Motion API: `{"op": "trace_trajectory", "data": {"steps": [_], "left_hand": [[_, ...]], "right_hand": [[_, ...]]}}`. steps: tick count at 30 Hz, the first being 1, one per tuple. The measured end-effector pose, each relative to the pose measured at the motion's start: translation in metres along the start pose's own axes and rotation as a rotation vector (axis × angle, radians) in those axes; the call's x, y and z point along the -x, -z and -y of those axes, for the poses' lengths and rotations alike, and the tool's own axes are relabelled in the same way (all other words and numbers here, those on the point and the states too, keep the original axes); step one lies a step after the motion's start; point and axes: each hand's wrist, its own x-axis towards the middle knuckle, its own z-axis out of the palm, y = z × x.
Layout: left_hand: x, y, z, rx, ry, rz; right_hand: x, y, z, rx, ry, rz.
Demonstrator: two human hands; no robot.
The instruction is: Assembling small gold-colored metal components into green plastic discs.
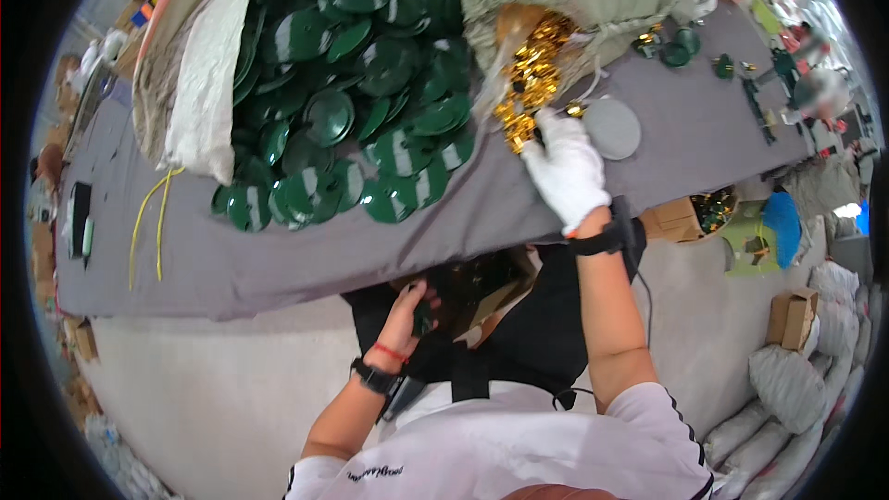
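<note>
My right hand (pixel 566 171), in a white glove, reaches to the near end of a pile of shiny gold pieces (pixel 535 69) spilling from a sack. Its fingers are curled toward the thumb at the edge of the pile; what lies between them is hidden. Low by the table's front edge is my bare left hand (pixel 405 319), closed around a dark green piece (pixel 423 317) whose shape mostly hides behind the fingers. Many glossy green discs (pixel 329 118) lie heaped on the table at the left. Beside my right hand rests a pale grey round disc (pixel 613 129).
A white woven sack (pixel 206 83) opens around the green discs. Below the table edge stands an open cardboard box (pixel 500 292) with dark contents. Yellow string (pixel 160 222) lies at the left on the grey tablecloth (pixel 231 268). Filled bags (pixel 787 389) sit on the floor at right.
</note>
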Motion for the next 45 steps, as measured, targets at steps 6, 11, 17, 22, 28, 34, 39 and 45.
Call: {"op": "trace_trajectory", "data": {"steps": [6, 11, 17, 22, 28, 34, 39, 45], "left_hand": [[0.031, -0.031, -0.020, -0.175, -0.100, 0.333], [0.052, -0.052, -0.040, -0.217, -0.462, 0.366], [0.045, -0.074, -0.044, -0.200, -0.506, 0.259], [0.038, -0.065, -0.038, 0.165, -0.302, 0.376], [0.048, -0.069, -0.044, 0.156, -0.353, 0.398], [0.031, -0.043, -0.042, -0.055, -0.385, 0.373], [0.030, -0.039, -0.040, 0.073, -0.015, 0.361], [0.031, -0.028, -0.035, 0.208, 0.288, 0.392]], "right_hand": [[0.008, -0.023, -0.023, -0.154, -0.110, -0.186], [0.065, 0.025, 0.022, -0.486, 0.032, -0.184], [0.152, 0.019, 0.052, -0.453, 0.286, 0.379], [0.167, 0.021, 0.056, -0.605, 0.260, 0.385], [0.173, 0.006, 0.065, -1.591, -0.357, 0.696], [0.180, 0.015, 0.076, -0.380, 0.482, 0.012], [0.186, 0.005, 0.062, -0.327, 0.664, 0.045], [0.181, -0.003, 0.058, -0.459, 0.719, 0.294]]}}
